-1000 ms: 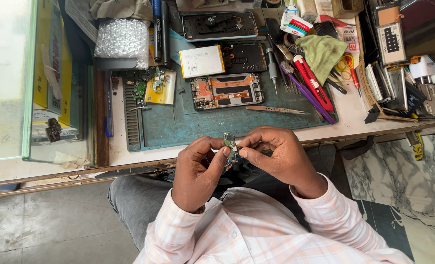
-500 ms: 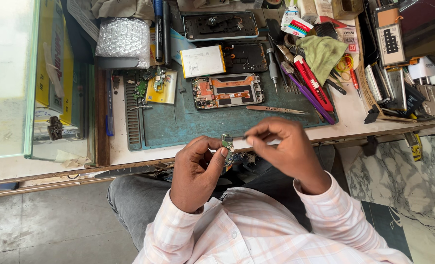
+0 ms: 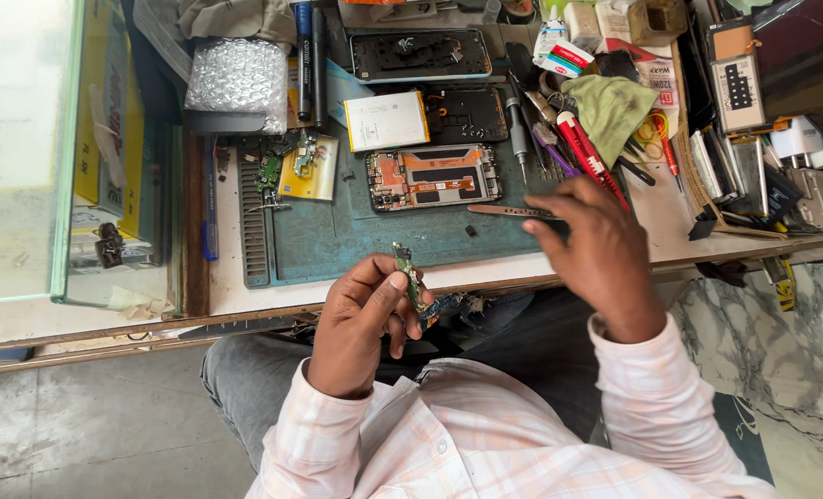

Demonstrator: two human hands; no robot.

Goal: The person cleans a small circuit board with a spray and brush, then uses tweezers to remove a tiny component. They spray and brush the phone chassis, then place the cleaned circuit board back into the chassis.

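Note:
My left hand (image 3: 365,319) pinches a small green circuit board (image 3: 408,274) with a dangling flex cable, held upright over my lap by the bench's front edge. My right hand (image 3: 596,245) hovers over the bench, fingers bent, its fingertips close to the metal tweezers (image 3: 511,212) lying on the green mat (image 3: 384,236). Whether it touches them I cannot tell. An opened phone frame (image 3: 434,176) with exposed orange and black parts lies on the mat beyond.
A white battery (image 3: 386,120), a second phone shell (image 3: 420,54) and a dark board (image 3: 467,115) lie farther back. Bubble wrap (image 3: 237,79) sits at back left, a glass case (image 3: 69,157) at left. Screwdrivers, a green cloth (image 3: 609,106) and boxes crowd the right.
My right hand has let go of the small board and moved up and right over the bench toward the tweezers. The left hand still holds the board.

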